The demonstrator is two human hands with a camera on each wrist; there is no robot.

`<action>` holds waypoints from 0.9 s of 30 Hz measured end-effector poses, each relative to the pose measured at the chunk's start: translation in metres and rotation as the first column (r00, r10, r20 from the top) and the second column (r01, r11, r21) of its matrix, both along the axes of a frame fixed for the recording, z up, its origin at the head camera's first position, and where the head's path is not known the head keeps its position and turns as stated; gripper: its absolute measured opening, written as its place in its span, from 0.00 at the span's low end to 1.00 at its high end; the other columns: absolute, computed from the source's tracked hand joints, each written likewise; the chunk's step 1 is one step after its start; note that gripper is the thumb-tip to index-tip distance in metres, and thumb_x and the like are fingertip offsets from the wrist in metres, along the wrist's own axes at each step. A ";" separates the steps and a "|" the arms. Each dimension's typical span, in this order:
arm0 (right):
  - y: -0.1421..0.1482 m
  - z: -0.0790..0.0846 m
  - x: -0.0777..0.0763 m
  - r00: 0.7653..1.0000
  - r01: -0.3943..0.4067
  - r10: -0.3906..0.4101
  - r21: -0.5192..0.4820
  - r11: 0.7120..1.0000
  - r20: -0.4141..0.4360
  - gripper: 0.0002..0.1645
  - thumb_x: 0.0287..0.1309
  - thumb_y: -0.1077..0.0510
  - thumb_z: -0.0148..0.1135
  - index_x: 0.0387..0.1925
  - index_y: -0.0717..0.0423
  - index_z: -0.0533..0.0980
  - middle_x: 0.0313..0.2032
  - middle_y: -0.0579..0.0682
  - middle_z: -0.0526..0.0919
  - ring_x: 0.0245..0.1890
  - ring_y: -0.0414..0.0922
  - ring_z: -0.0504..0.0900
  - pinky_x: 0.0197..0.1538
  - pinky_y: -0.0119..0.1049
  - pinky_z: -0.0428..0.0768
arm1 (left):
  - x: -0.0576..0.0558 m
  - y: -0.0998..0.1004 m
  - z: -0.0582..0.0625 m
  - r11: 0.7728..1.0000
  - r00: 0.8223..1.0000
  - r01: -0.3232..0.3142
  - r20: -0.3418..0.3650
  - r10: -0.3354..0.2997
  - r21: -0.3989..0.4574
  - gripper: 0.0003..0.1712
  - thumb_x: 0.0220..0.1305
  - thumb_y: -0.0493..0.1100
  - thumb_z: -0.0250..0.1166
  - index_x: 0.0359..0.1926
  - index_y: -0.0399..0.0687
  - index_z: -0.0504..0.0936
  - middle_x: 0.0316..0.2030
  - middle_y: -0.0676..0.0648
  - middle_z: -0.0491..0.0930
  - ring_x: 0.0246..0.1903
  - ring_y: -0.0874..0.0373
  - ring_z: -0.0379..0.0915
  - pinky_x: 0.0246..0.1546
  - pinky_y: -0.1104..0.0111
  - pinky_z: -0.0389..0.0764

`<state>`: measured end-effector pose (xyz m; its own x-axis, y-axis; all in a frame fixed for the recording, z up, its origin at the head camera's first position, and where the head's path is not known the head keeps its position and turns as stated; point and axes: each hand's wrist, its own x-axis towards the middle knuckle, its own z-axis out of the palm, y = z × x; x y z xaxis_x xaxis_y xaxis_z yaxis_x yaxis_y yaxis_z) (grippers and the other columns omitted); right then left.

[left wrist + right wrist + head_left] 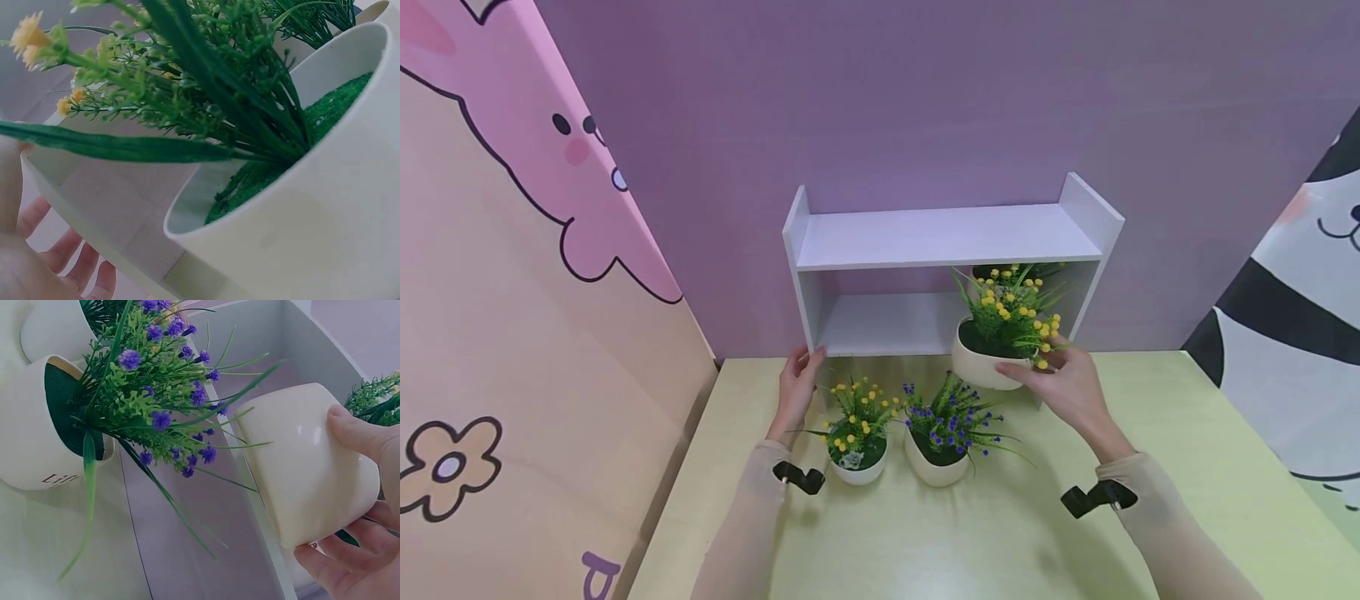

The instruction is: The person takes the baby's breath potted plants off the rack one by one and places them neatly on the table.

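Observation:
My right hand (1070, 385) grips a cream pot of yellow artificial flowers (987, 368) by its side, thumb at the near face. That pot is raised at the front of the lower right part of a white two-tier shelf (947, 237). With thumb and fingers on either side, my left hand (796, 385) holds the shelf's left side panel. On the table before the shelf stand a smaller pot of yellow flowers (859, 476) and a pot of purple flowers (937, 472). The right wrist view shows the held pot's smooth wall (306, 462) close to the shelf edge.
Behind the held pot, another plant in a pot (981, 272) is partly hidden inside the shelf's lower right. The shelf stands on a pale table (925, 542) against a purple wall (925, 100). A cartoon-printed wall (550, 350) borders the left side.

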<state>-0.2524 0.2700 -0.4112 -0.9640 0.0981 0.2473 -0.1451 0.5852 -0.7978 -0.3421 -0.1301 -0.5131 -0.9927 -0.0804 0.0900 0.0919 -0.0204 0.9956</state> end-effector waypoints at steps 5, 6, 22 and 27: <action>0.005 -0.002 0.005 0.999 0.027 -0.028 0.016 1.000 0.038 0.54 0.58 0.35 0.78 0.75 0.61 0.70 0.61 0.68 0.84 0.59 0.66 0.86 0.47 0.38 0.86 | 0.000 -0.001 -0.001 1.000 1.000 -0.002 -0.001 0.002 -0.010 0.35 0.79 0.59 0.61 0.76 0.46 0.69 0.74 0.35 0.69 0.74 0.38 0.66 0.73 0.34 0.67; 0.006 -0.001 0.007 0.998 0.033 -0.034 0.016 0.999 0.048 0.57 0.58 0.35 0.78 0.76 0.63 0.68 0.63 0.70 0.83 0.61 0.67 0.85 0.50 0.44 0.87 | -0.001 -0.001 -0.002 1.000 1.000 -0.002 -0.003 0.002 -0.015 0.35 0.79 0.59 0.61 0.76 0.46 0.68 0.74 0.35 0.69 0.74 0.38 0.66 0.73 0.34 0.67; 0.023 -0.009 0.023 0.993 0.070 -0.071 0.015 0.997 0.095 0.65 0.61 0.33 0.75 0.81 0.70 0.57 0.71 0.73 0.73 0.67 0.70 0.78 0.56 0.54 0.84 | 0.000 0.001 0.000 1.000 1.000 -0.005 -0.001 0.005 -0.016 0.34 0.81 0.56 0.60 0.77 0.44 0.67 0.75 0.34 0.67 0.75 0.37 0.65 0.74 0.34 0.66; 0.027 -0.015 0.026 0.994 0.079 -0.080 0.013 0.997 0.080 0.63 0.61 0.34 0.76 0.81 0.66 0.58 0.64 0.72 0.81 0.64 0.67 0.82 0.49 0.36 0.82 | 0.004 0.003 0.004 1.000 1.000 -0.014 0.012 0.014 -0.026 0.33 0.82 0.53 0.58 0.78 0.41 0.65 0.76 0.32 0.66 0.75 0.35 0.63 0.74 0.34 0.66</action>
